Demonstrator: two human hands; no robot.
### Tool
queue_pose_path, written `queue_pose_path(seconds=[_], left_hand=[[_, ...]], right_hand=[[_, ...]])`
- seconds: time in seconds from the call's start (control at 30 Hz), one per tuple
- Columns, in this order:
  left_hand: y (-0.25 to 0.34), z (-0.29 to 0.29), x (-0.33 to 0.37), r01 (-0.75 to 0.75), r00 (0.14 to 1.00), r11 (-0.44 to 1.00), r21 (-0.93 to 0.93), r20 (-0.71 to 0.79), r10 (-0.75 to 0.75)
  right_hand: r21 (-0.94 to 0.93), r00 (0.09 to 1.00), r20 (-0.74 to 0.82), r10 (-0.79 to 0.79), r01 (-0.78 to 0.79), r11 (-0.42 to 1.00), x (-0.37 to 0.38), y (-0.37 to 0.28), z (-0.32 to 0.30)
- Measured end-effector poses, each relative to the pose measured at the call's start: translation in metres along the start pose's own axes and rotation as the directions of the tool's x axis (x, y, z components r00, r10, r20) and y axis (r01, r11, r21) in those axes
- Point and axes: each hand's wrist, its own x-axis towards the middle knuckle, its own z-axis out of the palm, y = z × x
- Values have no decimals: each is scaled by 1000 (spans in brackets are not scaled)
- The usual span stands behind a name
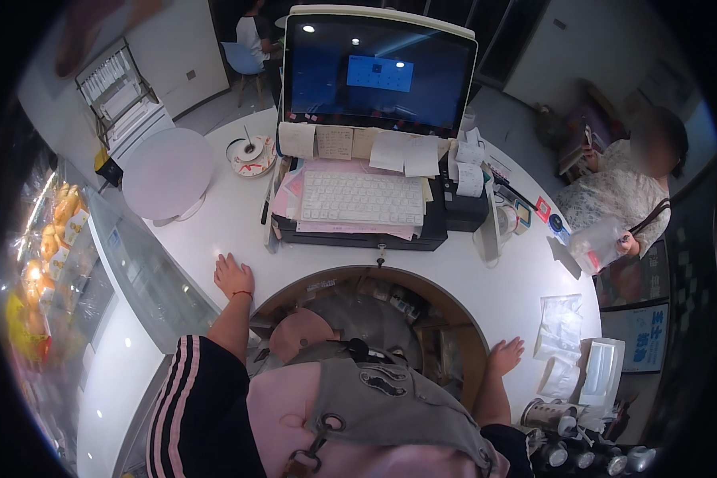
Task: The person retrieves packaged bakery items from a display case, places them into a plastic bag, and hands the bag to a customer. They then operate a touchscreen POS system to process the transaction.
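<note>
My left hand (233, 276) rests palm down on the white counter (311, 268), its fingers spread and nothing in them. A thin red band circles that wrist. Farther right, my right hand (505, 357) lies on the counter edge, fingers stretched out and holding nothing. Between and beyond the hands, a white keyboard (362, 197) sits on pink papers over a black cash drawer (350, 237). Behind it stands a monitor (378, 72) with a blue screen. Paper slips (405, 153) hang below the screen. Crumpled white paper sheets (559, 327) lie near my right hand.
A receipt printer (464, 199) stands right of the keyboard. Across the counter at right, a person (613, 187) holds a phone and a clear bag (596, 245). A round white stand (167, 174) is at left, near a glass panel (147, 255) and packaged bread (52, 247).
</note>
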Motion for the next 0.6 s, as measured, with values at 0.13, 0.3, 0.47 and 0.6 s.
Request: queue_pose_path(seconds=[0.13, 0.3, 0.47, 0.6], left_hand=[[0, 0, -1, -1, 1000, 1000, -5, -8, 1], [3, -1, 0, -9, 1000, 1000, -8, -15, 9], [3, -4, -1, 1, 1000, 1000, -14, -14, -1], [9, -13, -3, 13, 1000, 1000, -24, -10, -14]], right_hand=[[10, 1000, -7, 4, -4, 1000, 0, -2, -3], [1, 1000, -8, 15, -15, 1000, 0, -2, -5], [4, 999, -53, 4, -4, 1000, 1, -3, -1], [52, 987, -156, -39, 48, 997, -5, -3, -8]])
